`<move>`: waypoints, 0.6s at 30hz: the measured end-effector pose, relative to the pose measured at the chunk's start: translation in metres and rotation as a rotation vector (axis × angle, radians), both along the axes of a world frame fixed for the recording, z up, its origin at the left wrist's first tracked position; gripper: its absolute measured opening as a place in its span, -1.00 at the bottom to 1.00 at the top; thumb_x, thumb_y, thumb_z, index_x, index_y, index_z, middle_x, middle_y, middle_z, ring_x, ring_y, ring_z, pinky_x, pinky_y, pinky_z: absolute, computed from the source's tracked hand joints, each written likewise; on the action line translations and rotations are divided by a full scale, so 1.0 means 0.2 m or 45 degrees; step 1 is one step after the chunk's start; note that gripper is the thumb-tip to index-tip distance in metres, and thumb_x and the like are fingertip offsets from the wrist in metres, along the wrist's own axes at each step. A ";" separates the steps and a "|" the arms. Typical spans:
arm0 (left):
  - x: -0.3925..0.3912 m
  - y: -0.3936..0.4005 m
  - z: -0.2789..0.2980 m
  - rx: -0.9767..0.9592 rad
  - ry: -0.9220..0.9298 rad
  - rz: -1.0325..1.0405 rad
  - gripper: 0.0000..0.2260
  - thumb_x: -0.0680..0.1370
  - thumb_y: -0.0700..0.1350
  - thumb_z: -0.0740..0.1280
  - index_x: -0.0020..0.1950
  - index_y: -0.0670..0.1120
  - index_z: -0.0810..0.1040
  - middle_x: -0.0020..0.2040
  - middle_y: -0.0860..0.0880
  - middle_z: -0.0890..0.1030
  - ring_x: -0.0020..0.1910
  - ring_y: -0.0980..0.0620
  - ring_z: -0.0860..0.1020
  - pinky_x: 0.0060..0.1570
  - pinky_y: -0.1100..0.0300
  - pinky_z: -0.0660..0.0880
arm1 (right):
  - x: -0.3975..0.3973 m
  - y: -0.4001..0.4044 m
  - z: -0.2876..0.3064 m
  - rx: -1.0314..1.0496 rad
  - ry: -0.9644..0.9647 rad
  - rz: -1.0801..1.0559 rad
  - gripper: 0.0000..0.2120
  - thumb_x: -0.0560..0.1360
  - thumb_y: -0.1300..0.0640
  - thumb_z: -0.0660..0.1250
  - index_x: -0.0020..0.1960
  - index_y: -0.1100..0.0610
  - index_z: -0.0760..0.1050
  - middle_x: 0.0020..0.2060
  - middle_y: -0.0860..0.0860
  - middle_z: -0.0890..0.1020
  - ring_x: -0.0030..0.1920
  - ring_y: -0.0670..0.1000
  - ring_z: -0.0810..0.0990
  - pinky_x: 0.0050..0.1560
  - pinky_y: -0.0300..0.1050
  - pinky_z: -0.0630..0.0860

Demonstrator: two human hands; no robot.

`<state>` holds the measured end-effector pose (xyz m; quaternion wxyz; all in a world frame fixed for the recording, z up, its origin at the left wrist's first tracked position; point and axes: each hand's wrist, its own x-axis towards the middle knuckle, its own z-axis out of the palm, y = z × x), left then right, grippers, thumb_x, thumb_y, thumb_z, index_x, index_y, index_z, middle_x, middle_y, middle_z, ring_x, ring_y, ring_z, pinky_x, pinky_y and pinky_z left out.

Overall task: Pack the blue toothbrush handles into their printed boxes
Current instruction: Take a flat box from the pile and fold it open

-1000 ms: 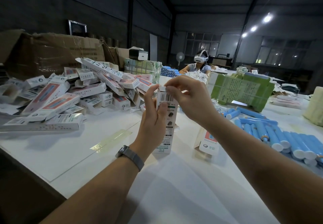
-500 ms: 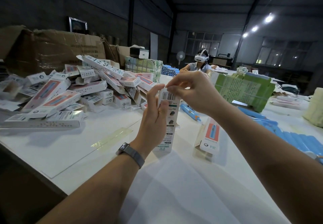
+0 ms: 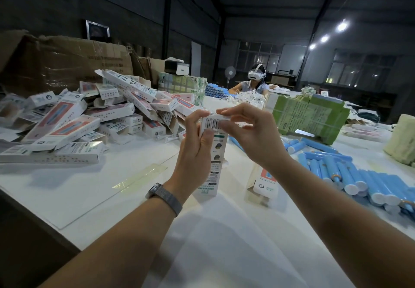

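A tall white printed box (image 3: 213,164) stands upright on the white table (image 3: 134,188), barcode side toward me. My left hand (image 3: 195,148) grips its upper left side, thumb across the barcode. My right hand (image 3: 249,133) pinches the box's top flap, fingers on top and thumb at the front. Blue toothbrush handles (image 3: 350,177) lie in a heap at the right. A second printed box (image 3: 263,183) lies just right of the held one, partly behind my right forearm. A pile of printed boxes (image 3: 74,123) covers the table's left.
A green paper-wrapped bundle (image 3: 307,116) sits behind the handles. Brown cartons (image 3: 67,63) stand at the far left. Another person with a white headset (image 3: 254,81) sits at the far end. A pale roll (image 3: 402,139) is at the right edge.
My right hand has lowered onto the box's top, thumb now pressing the front by the barcode. The left hand keeps its grip and the box stays upright.
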<state>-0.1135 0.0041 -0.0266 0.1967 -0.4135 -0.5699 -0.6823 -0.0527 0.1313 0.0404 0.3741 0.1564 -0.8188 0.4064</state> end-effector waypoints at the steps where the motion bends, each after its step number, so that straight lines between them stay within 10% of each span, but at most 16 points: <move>1: 0.00 0.00 0.00 -0.011 0.001 0.005 -0.78 0.67 -0.03 0.08 0.23 0.29 0.25 0.00 -0.03 0.57 -0.20 0.01 0.62 -0.27 0.09 0.60 | 0.00 0.00 -0.01 0.004 0.013 -0.013 -0.89 0.48 0.24 0.47 -0.09 0.05 0.60 0.00 -0.06 0.70 -0.03 -0.06 0.68 -0.17 -0.15 0.62; 10: 0.01 0.00 0.00 -0.013 0.025 0.093 -0.80 0.67 -0.05 0.11 0.23 0.24 0.27 -0.05 -0.08 0.58 -0.21 -0.08 0.62 -0.23 -0.14 0.60 | 0.00 0.00 -0.02 0.127 0.084 -0.227 -0.91 0.49 0.14 0.47 -0.02 0.11 0.64 -0.03 -0.11 0.59 -0.01 -0.05 0.61 -0.04 0.07 0.59; 15: 0.03 -0.01 0.00 -0.004 -0.001 -0.040 -0.71 0.70 -0.07 0.05 0.35 0.22 0.37 0.11 0.28 0.61 0.04 0.13 0.64 -0.10 0.27 0.58 | 0.01 -0.02 -0.11 0.383 -0.055 -0.439 -0.48 0.50 -0.09 0.42 0.41 0.02 0.42 0.09 -0.09 0.52 0.02 -0.05 0.56 0.02 0.03 0.56; 18: 0.04 -0.02 0.00 -0.105 0.053 0.010 -0.62 0.70 -0.05 0.03 0.45 0.30 0.32 0.12 0.41 0.56 0.02 -0.01 0.64 -0.12 0.04 0.63 | 0.03 -0.02 -0.17 0.149 -0.182 -0.296 -0.33 0.51 -0.05 0.42 0.54 -0.05 0.21 0.12 -0.08 0.51 -0.02 -0.05 0.60 -0.01 -0.02 0.61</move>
